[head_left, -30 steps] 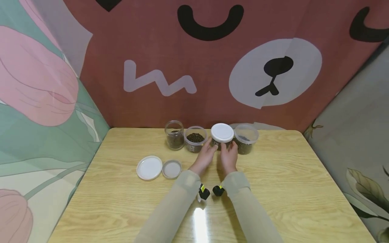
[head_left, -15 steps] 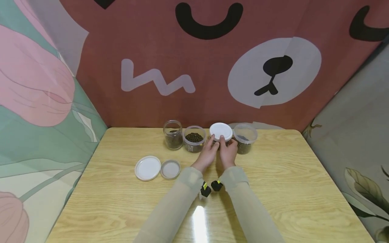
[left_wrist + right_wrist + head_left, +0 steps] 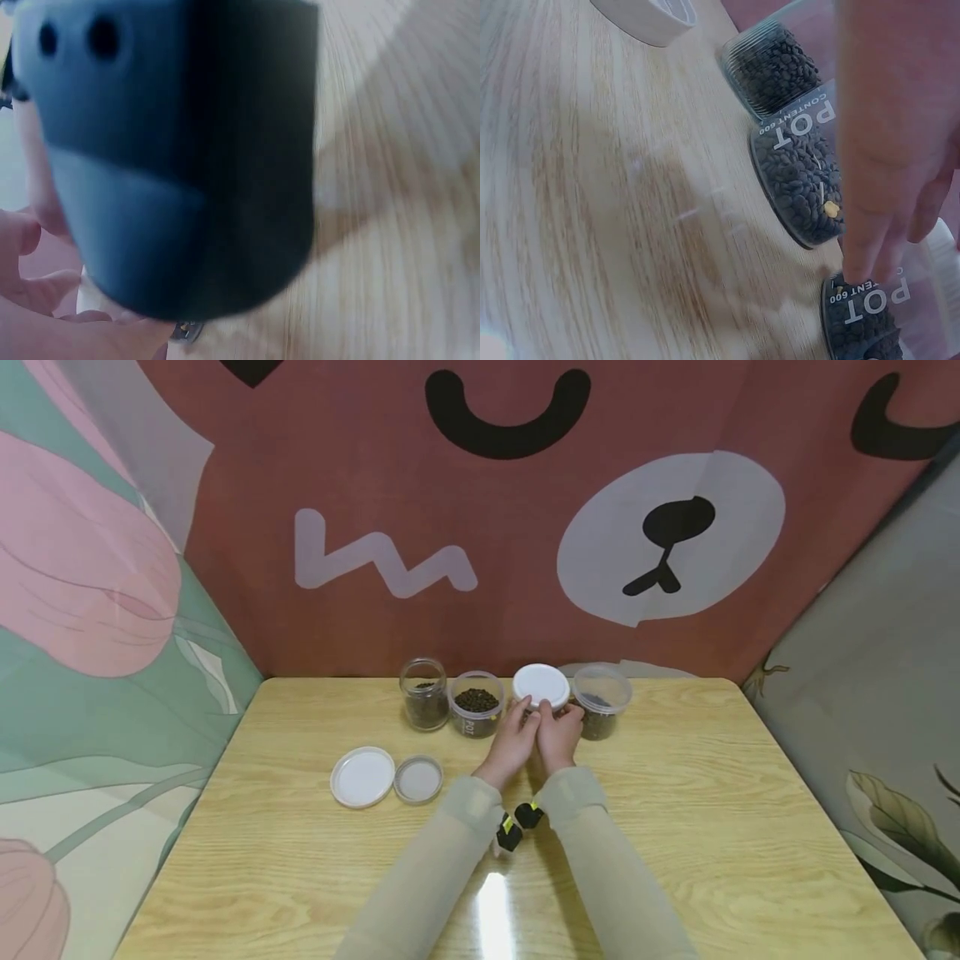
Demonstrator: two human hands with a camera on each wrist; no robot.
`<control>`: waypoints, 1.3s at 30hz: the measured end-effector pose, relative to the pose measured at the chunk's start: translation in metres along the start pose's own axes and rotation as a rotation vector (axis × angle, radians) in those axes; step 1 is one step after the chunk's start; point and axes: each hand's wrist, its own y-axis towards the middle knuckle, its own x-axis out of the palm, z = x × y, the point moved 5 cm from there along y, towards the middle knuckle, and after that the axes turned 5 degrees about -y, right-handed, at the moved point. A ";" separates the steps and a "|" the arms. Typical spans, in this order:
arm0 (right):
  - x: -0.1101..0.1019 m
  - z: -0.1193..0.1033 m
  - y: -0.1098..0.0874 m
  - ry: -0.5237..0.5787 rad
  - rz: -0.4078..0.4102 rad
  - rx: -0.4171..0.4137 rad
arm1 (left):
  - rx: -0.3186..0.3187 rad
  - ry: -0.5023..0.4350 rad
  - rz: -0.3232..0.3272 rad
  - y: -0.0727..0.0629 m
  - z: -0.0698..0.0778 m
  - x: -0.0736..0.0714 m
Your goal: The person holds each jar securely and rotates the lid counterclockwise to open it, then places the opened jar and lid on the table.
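Observation:
A clear plastic jar with white POT lettering and dark pellets inside stands at the back of the table, capped by a white lid. Both hands are at its near side. My left hand holds the jar's left side, its thumb at the lid's front edge. On the right my right hand grips the jar, its thumb also against the lid rim. Most of the fingers are hidden behind the palms. In the left wrist view, a dark device covers much of the picture, with part of a hand at lower left.
Left of the held jar stand an open pellet pot and a glass jar. An open clear tub stands close on its right. A white lid and a smaller greyish lid lie on the wooden table.
Both thumbs have moved up from the jar's front to the white lid's near edge. The wrists have come closer together. The other jars and loose lids keep their places.

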 end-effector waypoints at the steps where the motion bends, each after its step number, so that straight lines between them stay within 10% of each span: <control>1: 0.000 0.000 0.000 0.003 0.004 0.000 | 0.001 -0.004 0.003 -0.001 0.000 0.000; 29: -0.028 0.011 -0.013 -0.062 -0.161 0.017 | -0.018 -0.071 0.119 -0.015 -0.004 -0.008; 39: -0.039 0.016 -0.018 -0.054 -0.237 0.035 | 0.097 -0.018 0.148 -0.018 -0.006 -0.010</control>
